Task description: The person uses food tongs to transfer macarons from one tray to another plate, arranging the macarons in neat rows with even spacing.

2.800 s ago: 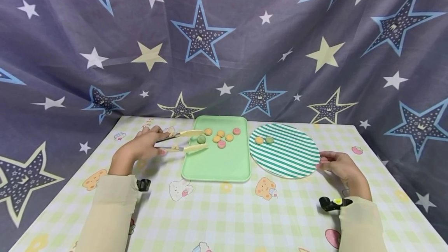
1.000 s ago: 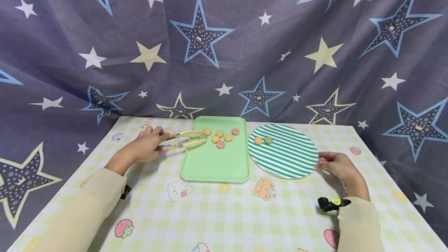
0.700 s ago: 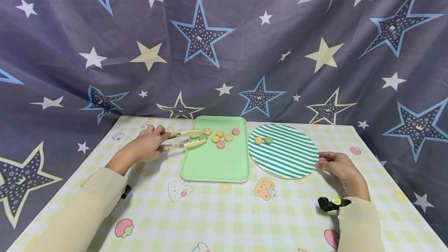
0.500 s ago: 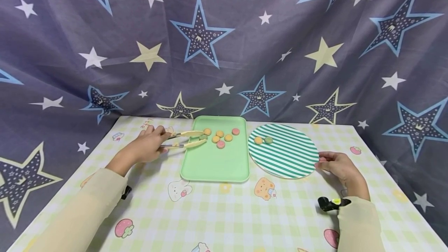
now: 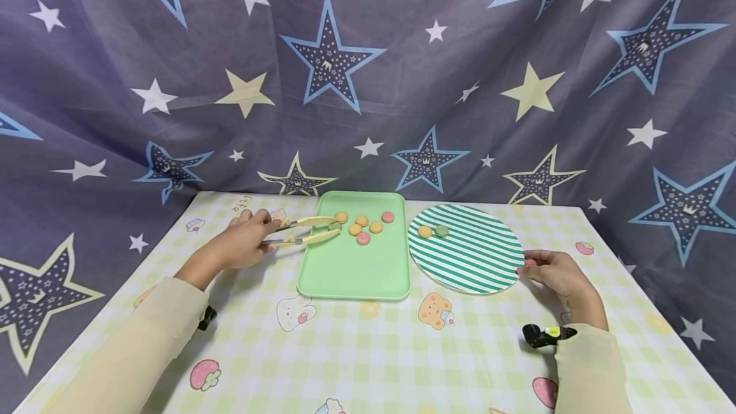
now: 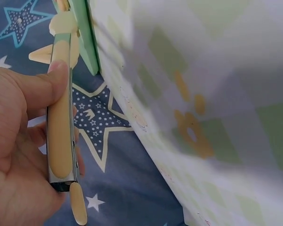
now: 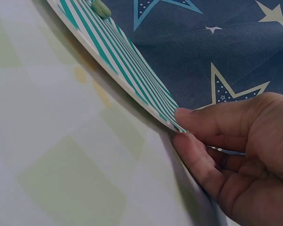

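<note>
My left hand grips a pair of metal tongs with cream-coloured tips, its thumb lying along the handle in the left wrist view. The tongs reach over the left edge of a light green tray. Between their tips sits a green macaron, partly covered. Several yellow macarons and two pink macarons lie to its right. My right hand pinches the rim of a round green-and-white striped plate between thumb and fingers. That plate bears a yellow macaron and a green macaron.
Tray and plate stand side by side toward the back of a table with a checked, cartoon-printed cloth. A dark curtain with stars hangs right behind the table's far edge.
Since the earliest frame, my left forearm has swung outward to the left, and the tongs' tips have come closer together around the green macaron. My right hand keeps its place on the plate's rim.
</note>
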Motion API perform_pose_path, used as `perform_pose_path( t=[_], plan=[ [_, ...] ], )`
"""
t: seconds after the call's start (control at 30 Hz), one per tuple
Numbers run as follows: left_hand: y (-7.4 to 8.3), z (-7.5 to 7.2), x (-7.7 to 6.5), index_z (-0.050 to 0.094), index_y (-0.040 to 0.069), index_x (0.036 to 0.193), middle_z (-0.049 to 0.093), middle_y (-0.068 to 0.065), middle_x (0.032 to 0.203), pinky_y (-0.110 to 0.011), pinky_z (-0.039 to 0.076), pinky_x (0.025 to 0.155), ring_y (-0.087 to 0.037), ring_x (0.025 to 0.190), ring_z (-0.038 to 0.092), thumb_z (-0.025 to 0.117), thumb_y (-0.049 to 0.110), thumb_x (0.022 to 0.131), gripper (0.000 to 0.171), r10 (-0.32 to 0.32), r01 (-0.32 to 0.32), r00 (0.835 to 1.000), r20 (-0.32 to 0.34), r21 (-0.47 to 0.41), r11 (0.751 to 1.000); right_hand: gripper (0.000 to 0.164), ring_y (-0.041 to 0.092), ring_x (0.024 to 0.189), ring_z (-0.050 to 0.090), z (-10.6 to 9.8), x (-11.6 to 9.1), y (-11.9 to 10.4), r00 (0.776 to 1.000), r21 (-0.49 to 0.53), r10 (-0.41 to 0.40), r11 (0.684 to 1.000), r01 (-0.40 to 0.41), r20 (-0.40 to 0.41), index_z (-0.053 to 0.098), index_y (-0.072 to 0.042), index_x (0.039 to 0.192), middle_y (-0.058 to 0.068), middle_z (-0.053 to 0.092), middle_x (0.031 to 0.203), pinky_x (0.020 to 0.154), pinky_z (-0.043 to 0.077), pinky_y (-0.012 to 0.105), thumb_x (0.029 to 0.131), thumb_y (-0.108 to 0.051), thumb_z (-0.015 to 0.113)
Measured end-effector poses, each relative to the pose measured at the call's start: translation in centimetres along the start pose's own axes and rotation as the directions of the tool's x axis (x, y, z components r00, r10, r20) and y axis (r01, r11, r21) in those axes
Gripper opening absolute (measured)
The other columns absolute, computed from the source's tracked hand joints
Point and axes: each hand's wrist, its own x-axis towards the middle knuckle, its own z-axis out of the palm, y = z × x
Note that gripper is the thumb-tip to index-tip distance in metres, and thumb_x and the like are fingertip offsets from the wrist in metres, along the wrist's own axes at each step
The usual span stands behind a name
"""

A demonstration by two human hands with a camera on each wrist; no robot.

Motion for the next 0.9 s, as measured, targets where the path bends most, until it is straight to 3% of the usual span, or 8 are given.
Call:
perform_pose_path(
  t=[0.4, 0.67, 0.9],
  plan=[
    [-0.5, -0.1, 0.1, 0.043, -0.001, 0.154, 0.047, -0.016, 0.131, -0.041, 0.026, 0.076, -0.029, 0.092, 0.033, 0.066, 0.026, 0.101, 0.064, -0.042, 0.049, 0.994, 0.102, -0.061, 0.997, 0.065, 0.012, 0.096, 0.056, 0.1, 0.0, -0.2, 1.0, 0.0, 0.013, 1.0, -0.013, -0.011, 0.045, 0.011, 0.147, 0.003, 0.066, 0.109, 0.078, 0.049, 0.018, 0.095, -0.014, 0.074],
    [0.2, -0.4, 0.2, 0.051, 0.0, 0.149, 0.051, -0.015, 0.125, -0.04, 0.026, 0.073, -0.029, 0.089, 0.035, 0.068, 0.022, 0.099, 0.057, -0.006, 0.008, 0.998, 0.059, -0.024, 1.0, 0.065, 0.011, 0.097, 0.056, 0.0, -0.2, -0.4, 1.0, -0.011, 0.012, 1.0, -0.013, -0.02, 0.045, 0.011, 0.147, 0.003, 0.067, 0.11, 0.078, 0.047, 0.017, 0.095, -0.016, 0.073],
    [0.7, -0.1, 0.3, 0.052, 0.001, 0.148, 0.052, -0.015, 0.126, -0.04, 0.028, 0.074, -0.028, 0.091, 0.037, 0.066, 0.024, 0.101, 0.055, -0.03, 0.03, 0.997, 0.067, -0.002, 1.0, 0.065, 0.009, 0.096, 0.057, 0.0, -0.3, -0.4, 1.0, 0.001, 0.017, 1.0, -0.017, -0.019, 0.045, 0.011, 0.147, 0.005, 0.067, 0.113, 0.078, 0.049, 0.017, 0.096, -0.017, 0.074]
  ],
)
